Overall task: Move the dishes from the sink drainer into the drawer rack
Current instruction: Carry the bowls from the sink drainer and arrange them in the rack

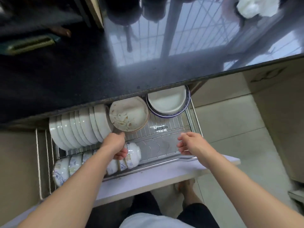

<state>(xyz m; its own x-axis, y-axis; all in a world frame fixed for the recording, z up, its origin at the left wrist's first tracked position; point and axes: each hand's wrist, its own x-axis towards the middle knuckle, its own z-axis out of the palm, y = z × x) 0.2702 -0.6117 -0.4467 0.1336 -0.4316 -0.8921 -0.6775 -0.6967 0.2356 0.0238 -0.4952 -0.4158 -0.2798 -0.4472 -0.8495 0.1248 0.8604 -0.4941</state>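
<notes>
The drawer rack (166,140) is pulled out below the counter. A row of white plates (79,129) stands on edge at its back left. Beside them a floral plate (129,114) leans, and a white dish (167,100) sits in a blue-rimmed plate at the back right. Several patterned bowls (69,167) line the front row. My left hand (115,145) grips a white bowl with a blue pattern (134,153) at the right end of that row, fingers curled at its rim. Above the bare right part of the rack, my right hand (189,143) hovers, fingers relaxed and holding nothing.
The black countertop (82,71) overhangs the back of the drawer. The lilac drawer front (148,176) lies between my legs and the rack. Pale floor tiles (230,129) and a cabinet (279,112) lie to the right. The sink drainer is out of view.
</notes>
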